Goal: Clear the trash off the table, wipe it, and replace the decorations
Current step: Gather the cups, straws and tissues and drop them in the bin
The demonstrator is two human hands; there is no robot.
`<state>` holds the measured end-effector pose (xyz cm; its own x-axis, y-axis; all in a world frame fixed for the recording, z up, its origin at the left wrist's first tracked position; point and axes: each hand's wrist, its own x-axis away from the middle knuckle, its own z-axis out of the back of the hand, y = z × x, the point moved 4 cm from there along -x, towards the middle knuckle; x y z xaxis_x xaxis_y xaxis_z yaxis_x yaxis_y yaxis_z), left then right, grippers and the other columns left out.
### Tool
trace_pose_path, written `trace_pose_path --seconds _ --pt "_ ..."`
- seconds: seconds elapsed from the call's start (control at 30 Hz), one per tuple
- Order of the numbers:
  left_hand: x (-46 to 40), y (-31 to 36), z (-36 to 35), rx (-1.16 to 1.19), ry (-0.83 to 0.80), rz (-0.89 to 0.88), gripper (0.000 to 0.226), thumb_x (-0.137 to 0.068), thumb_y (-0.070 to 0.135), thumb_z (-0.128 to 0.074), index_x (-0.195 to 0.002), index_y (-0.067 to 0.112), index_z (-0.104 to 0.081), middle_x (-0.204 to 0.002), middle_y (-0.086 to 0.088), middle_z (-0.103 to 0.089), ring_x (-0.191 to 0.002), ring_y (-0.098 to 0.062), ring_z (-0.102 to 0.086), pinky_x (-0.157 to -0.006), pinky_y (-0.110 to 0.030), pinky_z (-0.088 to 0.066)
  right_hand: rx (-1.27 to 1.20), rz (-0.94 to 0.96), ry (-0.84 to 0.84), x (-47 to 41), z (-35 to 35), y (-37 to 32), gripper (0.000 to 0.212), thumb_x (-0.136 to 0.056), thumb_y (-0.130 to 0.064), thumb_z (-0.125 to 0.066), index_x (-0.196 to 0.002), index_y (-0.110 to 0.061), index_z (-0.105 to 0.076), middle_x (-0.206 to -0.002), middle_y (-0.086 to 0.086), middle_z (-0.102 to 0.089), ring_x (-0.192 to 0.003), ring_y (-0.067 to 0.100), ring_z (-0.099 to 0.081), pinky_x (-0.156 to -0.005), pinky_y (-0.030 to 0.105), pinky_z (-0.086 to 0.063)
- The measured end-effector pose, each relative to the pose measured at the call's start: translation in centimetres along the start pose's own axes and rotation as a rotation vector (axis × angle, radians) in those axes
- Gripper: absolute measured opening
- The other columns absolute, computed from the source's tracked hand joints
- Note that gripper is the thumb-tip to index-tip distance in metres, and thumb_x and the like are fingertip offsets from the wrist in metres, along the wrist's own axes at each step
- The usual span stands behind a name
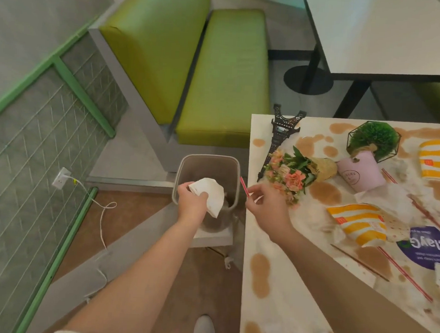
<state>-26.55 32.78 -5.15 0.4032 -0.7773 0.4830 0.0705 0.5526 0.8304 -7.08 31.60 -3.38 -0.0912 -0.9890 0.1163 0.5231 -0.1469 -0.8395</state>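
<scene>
My left hand (pixel 191 198) grips a crumpled white paper napkin (pixel 212 194) right over the open grey trash bin (pixel 183 164) beside the table. My right hand (pixel 265 202) pinches a red-and-white straw (pixel 244 185) at the table's left edge, its tip pointing toward the bin. The white table (pixel 282 311) is stained with brown spills. On it lie a toppled black Eiffel Tower model (pixel 277 141), a fallen pink flower bouquet (pixel 293 170), a tipped pink pot (pixel 360 172) with a green plant ball (pixel 375 137), two yellow-striped wrappers (pixel 357 223) (pixel 438 161), more straws (pixel 405 275) and a purple flyer (pixel 430 246).
A green bench seat (pixel 227 76) stands behind the bin. Another white table (pixel 389 35) on a black pedestal is at the back right. A wall socket with a white cable (pixel 63 177) sits low on the left wall. My foot (pixel 203 330) is on the brown floor.
</scene>
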Motion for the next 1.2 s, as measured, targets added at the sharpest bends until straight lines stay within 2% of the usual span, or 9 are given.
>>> trace_pose_path --seconds 0.07,0.2,0.33,0.47,0.57,0.7,0.77,0.93,1.2 --pt "-1.6 0.7 0.6 0.0 -0.009 0.02 0.037 -0.091 0.003 -0.056 -0.119 0.02 -0.039 -0.121 -0.008 -0.055 -0.102 -0.027 -0.058 -0.085 -0.046 -0.057 -0.085 -0.078 0.057 -1.1 -1.2 -0.8 0.009 -0.088 -0.014 -0.064 -0.094 -0.021 -0.063 -0.082 -0.01 -0.059 -0.069 0.009 -0.055 -0.054 0.019 -0.037" --pt "-4.7 1.7 1.5 -0.109 -0.093 0.0 0.047 -0.095 0.01 -0.057 -0.136 0.018 -0.036 -0.113 0.0 -0.054 -0.082 -0.012 -0.054 -0.062 -0.02 -0.043 -0.183 -0.161 0.141 -3.2 -3.6 -2.2 0.009 -0.089 -0.014 -0.064 -0.096 -0.019 -0.061 -0.08 -0.012 -0.057 -0.07 0.002 -0.053 -0.052 0.01 -0.036" --pt "-6.6 1.1 2.3 -0.251 -0.144 -0.025 0.056 -0.094 0.019 -0.06 -0.145 0.017 -0.037 -0.143 -0.005 -0.048 -0.121 -0.019 -0.052 -0.092 -0.026 -0.038 -0.234 -0.192 0.196 -4.9 -5.3 -2.9 0.01 -0.088 -0.012 -0.062 -0.097 -0.016 -0.061 -0.083 -0.011 -0.059 -0.075 0.001 -0.054 -0.061 0.013 -0.038" --pt "-7.0 0.5 2.9 -0.288 -0.154 -0.087 0.036 -0.095 0.023 -0.059 -0.13 0.017 -0.052 -0.119 0.001 -0.059 -0.098 -0.013 -0.053 -0.083 -0.025 -0.041 -0.212 -0.218 0.225 -5.7 -6.8 -3.3 0.011 -0.09 -0.012 -0.06 -0.101 -0.014 -0.062 -0.084 -0.01 -0.059 -0.077 0.002 -0.055 -0.06 0.009 -0.037" --pt "-6.5 0.1 3.0 -0.306 -0.199 -0.12 0.028 -0.097 0.023 -0.057 -0.125 0.018 -0.055 -0.104 0.005 -0.056 -0.089 -0.009 -0.051 -0.069 -0.021 -0.039 -0.153 -0.265 0.166 -5.4 -8.0 -3.0 0.027 -0.095 -0.012 -0.054 -0.12 -0.012 -0.064 -0.108 0.002 -0.068 -0.103 0.018 -0.062 -0.082 0.019 -0.043" --pt "-5.0 0.0 2.7 -0.318 -0.233 -0.161 0.026 -0.096 0.021 -0.057 -0.122 0.02 -0.057 -0.108 0.004 -0.059 -0.087 -0.007 -0.053 -0.062 -0.014 -0.036 -0.135 -0.352 -0.033 -3.7 -8.7 -2.1 0.045 -0.1 -0.012 -0.047 -0.145 -0.013 -0.045 -0.142 0.006 -0.053 -0.129 0.02 -0.05 -0.102 0.023 -0.035" --pt "-3.8 -0.3 2.6 -0.318 -0.245 -0.169 0.025 -0.097 0.024 -0.056 -0.121 0.022 -0.058 -0.11 0.005 -0.06 -0.092 -0.008 -0.054 -0.067 -0.018 -0.038 -0.151 -0.344 -0.016 -2.5 -8.0 -1.9 0.043 -0.099 -0.014 -0.049 -0.142 -0.016 -0.048 -0.139 0.005 -0.056 -0.123 0.019 -0.054 -0.097 0.023 -0.039" --pt "0.7 -1.5 1.9 -0.306 -0.279 -0.173 0.022 -0.097 0.027 -0.055 -0.118 0.022 -0.059 -0.116 0.004 -0.062 -0.102 -0.014 -0.056 -0.082 -0.026 -0.04 -0.186 -0.329 0.091 1.3 -4.1 -0.5 0.022 -0.096 -0.016 -0.053 -0.114 -0.018 -0.065 -0.105 0.004 -0.067 -0.086 0.016 -0.06 -0.062 0.022 -0.044" --pt "9.7 -4.2 -1.6 -0.332 -0.379 -0.2 0.02 -0.098 0.029 -0.055 -0.116 0.022 -0.06 -0.112 0.002 -0.064 -0.101 -0.016 -0.06 -0.085 -0.03 -0.048 -0.132 -0.321 0.149 9.8 2.9 2.8 0.01 -0.091 -0.025 -0.062 -0.096 -0.017 -0.065 -0.085 -0.003 -0.062 -0.08 0.016 -0.059 -0.062 0.024 -0.042"
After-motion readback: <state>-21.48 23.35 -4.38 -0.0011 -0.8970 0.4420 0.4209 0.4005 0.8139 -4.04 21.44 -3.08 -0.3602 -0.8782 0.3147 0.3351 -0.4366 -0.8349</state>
